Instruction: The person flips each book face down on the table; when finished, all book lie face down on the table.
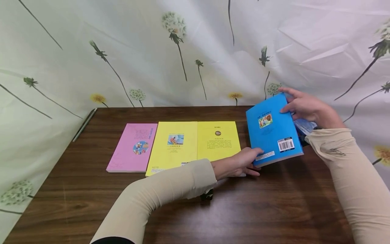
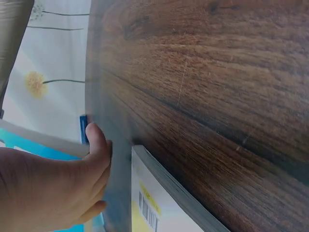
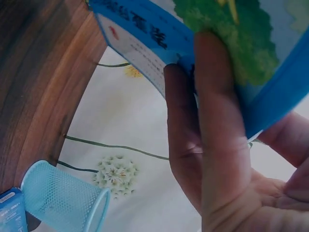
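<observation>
A blue book (image 1: 268, 134), back cover with a barcode facing up, is tilted above the right side of the table. My right hand (image 1: 307, 106) grips its upper right edge, thumb on the back cover; in the right wrist view its fingers (image 3: 219, 96) lie against the picture on the other side. My left hand (image 1: 239, 162) pinches the lower left corner, with the thumb over the cover and fingers beneath. Left of the blue book lie two yellow books, one (image 1: 217, 140) partly under my left wrist, the other (image 1: 173, 145) beside it. A pink book (image 1: 134, 147) lies farthest left.
A light-blue mesh cup (image 3: 60, 193) and a blue box (image 3: 13, 212) stand at the right, mostly hidden behind the book in the head view. A dandelion-print curtain (image 1: 146, 51) hangs behind the dark wooden table (image 1: 91, 200).
</observation>
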